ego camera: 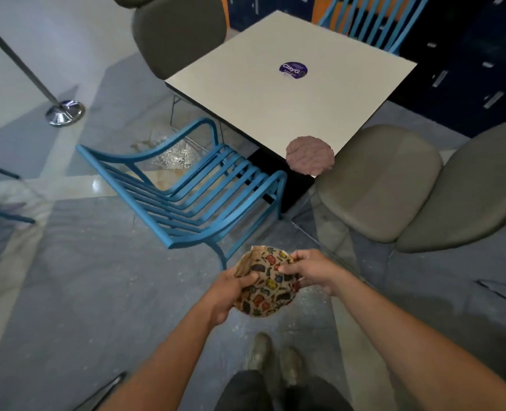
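Item: round tan fabric piece printed with small multicoloured figures (268,287), soft and crumpled, its upper edge folded over; held in the air at waist height above the grey speckled floor (97,292), in front of the person's shoes (275,355). Left hand (231,292): fingers curled round the cloth's left edge, thumb on top. Right hand (311,272): thumb and fingers pinching the upper right edge. Beyond: square white smooth-topped table (275,114) with dark edge; round purple sticker (293,69) near its centre; round mauve textured disc (310,155) at the near corner, overhanging slightly. Blue slatted metal chair (192,188) just beside the table, tucked partly beneath; grey padded moulded chairs (394,185) right and far side; chrome post with domed base (65,112) well apart, left.
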